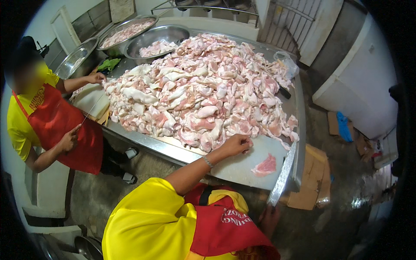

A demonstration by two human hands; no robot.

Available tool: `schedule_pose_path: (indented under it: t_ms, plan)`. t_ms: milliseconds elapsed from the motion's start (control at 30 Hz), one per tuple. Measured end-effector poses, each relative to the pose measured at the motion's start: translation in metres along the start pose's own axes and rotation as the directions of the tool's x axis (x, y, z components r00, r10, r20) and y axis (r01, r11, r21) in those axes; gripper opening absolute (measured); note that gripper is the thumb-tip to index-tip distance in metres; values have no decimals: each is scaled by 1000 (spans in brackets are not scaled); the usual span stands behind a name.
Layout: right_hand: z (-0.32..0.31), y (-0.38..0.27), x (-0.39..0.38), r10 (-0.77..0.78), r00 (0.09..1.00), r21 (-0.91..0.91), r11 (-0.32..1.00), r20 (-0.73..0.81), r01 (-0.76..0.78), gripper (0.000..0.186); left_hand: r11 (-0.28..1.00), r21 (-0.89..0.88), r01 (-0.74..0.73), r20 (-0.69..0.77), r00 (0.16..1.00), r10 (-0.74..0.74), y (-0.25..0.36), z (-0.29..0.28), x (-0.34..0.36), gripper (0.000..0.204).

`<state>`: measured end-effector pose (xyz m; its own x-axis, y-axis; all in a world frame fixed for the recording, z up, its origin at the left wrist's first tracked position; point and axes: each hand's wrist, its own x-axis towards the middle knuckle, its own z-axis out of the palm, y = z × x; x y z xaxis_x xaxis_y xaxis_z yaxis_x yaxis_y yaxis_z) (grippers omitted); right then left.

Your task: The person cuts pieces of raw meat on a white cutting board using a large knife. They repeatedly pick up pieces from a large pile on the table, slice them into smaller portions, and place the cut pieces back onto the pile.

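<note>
My left hand [237, 144] is over the white cutting board [236, 168], at the near edge of a big heap of raw meat pieces [203, 86]. Its fingers are curled in; whether anything is inside them is hidden. In shadow below the board's right end, my right hand [269, 216] grips a large knife [284, 171]. The long, shiny blade points away from me, along the right side of the board. One flat pink slice of meat [265, 166] lies on the board between my left hand and the blade.
A co-worker [65, 117] in a red apron stands at the left, holding a knife [89, 112] at another cutting board [92, 100]. Metal basins [158, 37] stand behind the heap. A plastic bag [287, 65] lies at the far right table corner; cardboard [310, 177] is on the floor.
</note>
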<state>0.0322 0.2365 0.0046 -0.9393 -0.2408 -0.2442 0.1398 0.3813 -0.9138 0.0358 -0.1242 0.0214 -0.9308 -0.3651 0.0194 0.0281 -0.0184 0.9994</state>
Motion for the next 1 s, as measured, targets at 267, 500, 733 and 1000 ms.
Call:
schedule_pose_path:
  t_ms: [267, 500, 733, 1000]
  plan:
    - [27, -47, 58, 16, 999, 266, 964, 31, -23, 22, 984, -119, 135, 4, 991, -136, 23, -40, -41, 22]
    - [28, -41, 90, -77, 996, 130, 989, 39, 71, 20, 982, 151, 115, 128, 983, -135, 41, -77, -65, 22]
    - [24, -32, 91, -20, 1000, 201, 979, 21, 16, 18, 993, 53, 109, 235, 965, -119, 66, -114, -66, 17]
    - [24, -22, 98, -3, 1000, 81, 997, 8, 2, 21, 978, 206, -29, 157, 988, -4, 67, -129, -58, 16]
